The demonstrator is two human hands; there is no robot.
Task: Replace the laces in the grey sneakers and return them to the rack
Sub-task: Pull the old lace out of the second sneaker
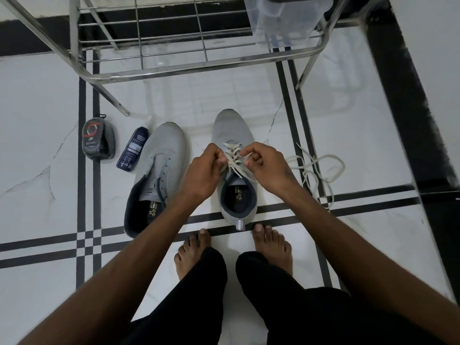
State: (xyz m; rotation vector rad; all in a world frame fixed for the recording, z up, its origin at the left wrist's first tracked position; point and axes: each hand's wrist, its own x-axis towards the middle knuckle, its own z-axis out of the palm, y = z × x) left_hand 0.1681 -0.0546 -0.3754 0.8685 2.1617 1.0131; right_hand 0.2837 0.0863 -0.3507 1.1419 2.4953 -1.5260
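White tiled floor (249, 95) carries the laced sneaker (232, 135) toe-away; left hand (202, 170) and right hand (267, 168) pinch its lace (232, 155) (crossings between them).

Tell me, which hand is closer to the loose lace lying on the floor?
The right. The right hand is at the laced sneaker, beside the loose lace on the floor further right. The left hand is on the sneaker's far side, further away.

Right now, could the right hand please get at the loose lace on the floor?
Probably yes: the loose lace lies on open floor just beside the right hand, nothing between them, but that hand would first have to let go of the lace on the sneaker.
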